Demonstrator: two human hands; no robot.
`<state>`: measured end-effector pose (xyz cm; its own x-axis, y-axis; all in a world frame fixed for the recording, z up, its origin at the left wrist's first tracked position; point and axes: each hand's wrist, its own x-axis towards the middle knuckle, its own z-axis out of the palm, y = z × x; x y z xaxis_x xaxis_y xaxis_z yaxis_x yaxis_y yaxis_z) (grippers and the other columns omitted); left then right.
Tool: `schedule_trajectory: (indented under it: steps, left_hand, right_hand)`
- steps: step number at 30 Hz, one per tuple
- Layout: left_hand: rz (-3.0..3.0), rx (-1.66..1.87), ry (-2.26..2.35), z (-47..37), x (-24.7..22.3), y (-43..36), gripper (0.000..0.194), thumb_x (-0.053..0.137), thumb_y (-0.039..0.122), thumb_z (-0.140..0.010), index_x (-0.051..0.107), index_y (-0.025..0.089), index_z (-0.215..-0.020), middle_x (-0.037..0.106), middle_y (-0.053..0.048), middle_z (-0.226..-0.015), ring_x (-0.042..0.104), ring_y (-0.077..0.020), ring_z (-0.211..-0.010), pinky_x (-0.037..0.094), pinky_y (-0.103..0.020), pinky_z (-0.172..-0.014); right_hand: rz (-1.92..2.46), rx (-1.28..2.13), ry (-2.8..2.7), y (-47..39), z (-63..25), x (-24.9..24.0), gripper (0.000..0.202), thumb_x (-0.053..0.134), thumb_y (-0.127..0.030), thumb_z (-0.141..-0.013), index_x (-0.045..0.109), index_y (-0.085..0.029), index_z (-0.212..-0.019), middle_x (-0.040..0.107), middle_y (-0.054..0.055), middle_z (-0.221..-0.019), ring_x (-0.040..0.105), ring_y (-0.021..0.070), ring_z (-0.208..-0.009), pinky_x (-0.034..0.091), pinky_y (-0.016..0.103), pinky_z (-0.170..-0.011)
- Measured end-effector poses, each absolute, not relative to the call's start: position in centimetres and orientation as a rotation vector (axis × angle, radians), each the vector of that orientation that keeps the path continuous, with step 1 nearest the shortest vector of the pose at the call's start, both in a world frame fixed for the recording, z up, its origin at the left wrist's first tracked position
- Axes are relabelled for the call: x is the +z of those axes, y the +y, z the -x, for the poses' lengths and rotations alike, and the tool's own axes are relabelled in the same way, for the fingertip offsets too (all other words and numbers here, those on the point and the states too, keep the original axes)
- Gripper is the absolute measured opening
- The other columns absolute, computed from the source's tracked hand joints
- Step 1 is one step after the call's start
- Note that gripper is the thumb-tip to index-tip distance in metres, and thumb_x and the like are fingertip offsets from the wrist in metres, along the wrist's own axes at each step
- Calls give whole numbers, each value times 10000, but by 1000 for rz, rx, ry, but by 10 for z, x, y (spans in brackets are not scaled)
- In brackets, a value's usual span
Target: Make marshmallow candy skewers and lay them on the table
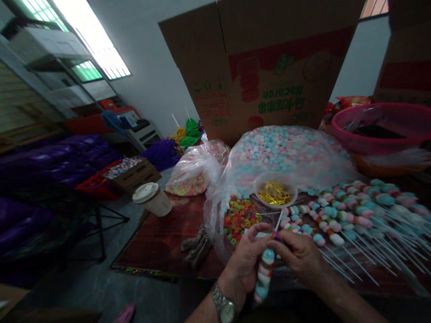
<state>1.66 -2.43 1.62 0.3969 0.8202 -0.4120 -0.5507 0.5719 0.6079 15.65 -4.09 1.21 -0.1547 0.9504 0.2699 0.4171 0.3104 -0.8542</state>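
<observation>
My left hand [247, 251], with a watch on its wrist, is closed around a marshmallow skewer [264, 273] of blue, white and pink pieces. The skewer hangs tilted, its white stick [279, 221] pointing up. My right hand [299, 251] pinches at the stick just above the top marshmallow, where a small purple piece [275, 235] shows between the fingers of both hands. What exactly the right fingertips grip is partly hidden. Just beyond the hands lie colourful ring candies [240, 217] and a clear bowl [295, 197] of gold twist ties [274, 194].
Many finished-looking marshmallow skewers [357, 211] lie to the right, sticks toward me. Behind is a big clear bag of marshmallows [286, 148] before a cardboard box [208, 67]. A lidded cup [155, 199], gloves [198, 246] and a pink basin [350, 139] stand around the table.
</observation>
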Motion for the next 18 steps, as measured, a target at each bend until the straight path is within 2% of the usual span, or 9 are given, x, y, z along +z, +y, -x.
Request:
schedule_trajectory:
  steps: [4,7,11,14,16,18]
  left_hand:
    - [-469,1026,891,-22,16,-26,352,841,257,-531,594,158,-762,624,19,-643,570,-85,-516,447,-171,-504]
    - [-683,1028,985,-22,16,-27,323,809,366,-579,653,137,-744,610,10,-628,511,-60,-478,382,-141,-426]
    - [-869,927,914,-22,17,-26,331,794,363,-608,701,133,-826,647,-24,-722,555,-87,-595,442,-172,-542]
    - [-786,891,935,-21,17,-25,306,770,395,-627,682,138,-767,642,-21,-676,575,-115,-620,462,-214,-600]
    - [-861,913,1025,-19,18,-24,364,742,442,-645,668,146,-842,656,-34,-719,596,-146,-670,473,-246,-638]
    - [-1069,985,1159,-15,24,-21,561,752,463,-625,609,164,-1077,669,-49,-832,611,-177,-762,475,-272,-704]
  right_hand:
    - [1255,547,-1880,-41,-155,5,254,438,-282,-898,499,-188,-670,535,-18,-580,491,114,-515,348,215,-488]
    - [1226,418,-2005,-41,-158,4,219,360,-174,-895,500,-188,-729,581,14,-646,542,137,-584,370,234,-535]
    - [1148,22,-2151,-41,-160,0,235,324,-66,-842,504,-174,-738,586,40,-639,539,159,-591,348,268,-547]
    - [1031,-225,-2244,-36,-165,2,262,327,-48,-837,511,-178,-703,562,26,-599,497,159,-554,314,295,-556]
    - [993,-319,-2252,-28,-173,11,272,341,-69,-854,510,-182,-674,539,14,-567,468,153,-530,295,302,-555]
    - [1049,-421,-2183,-22,-180,24,272,357,-86,-860,507,-178,-652,522,23,-552,449,156,-529,274,310,-553]
